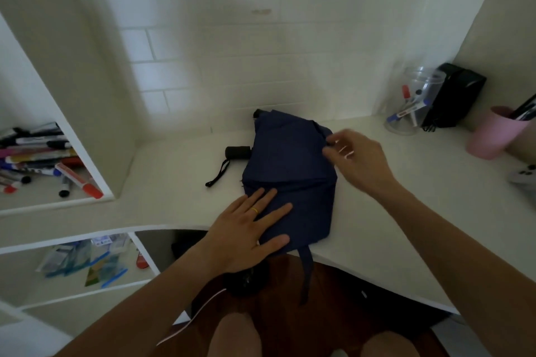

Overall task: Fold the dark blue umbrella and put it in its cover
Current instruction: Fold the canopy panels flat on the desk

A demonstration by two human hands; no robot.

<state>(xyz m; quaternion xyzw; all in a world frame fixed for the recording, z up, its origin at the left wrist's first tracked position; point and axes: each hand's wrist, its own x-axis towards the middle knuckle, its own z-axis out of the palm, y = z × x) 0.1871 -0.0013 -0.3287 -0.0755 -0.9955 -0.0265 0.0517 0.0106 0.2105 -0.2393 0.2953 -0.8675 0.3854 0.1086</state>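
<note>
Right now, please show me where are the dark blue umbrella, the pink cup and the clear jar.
dark blue umbrella (293, 171), head view, middle of its fabric.
pink cup (490, 136), head view, its outer wall.
clear jar (412, 101), head view, its side wall.

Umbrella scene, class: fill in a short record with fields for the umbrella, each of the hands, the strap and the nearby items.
umbrella: dark blue umbrella, collapsed, canopy loose on the white desk
left hand: left hand flat, pressing the canopy's near end
right hand: right hand pinching a fold at the canopy's right edge
strap: blue strap hanging over the desk edge
nearby: pink cup, clear jar of markers
</note>
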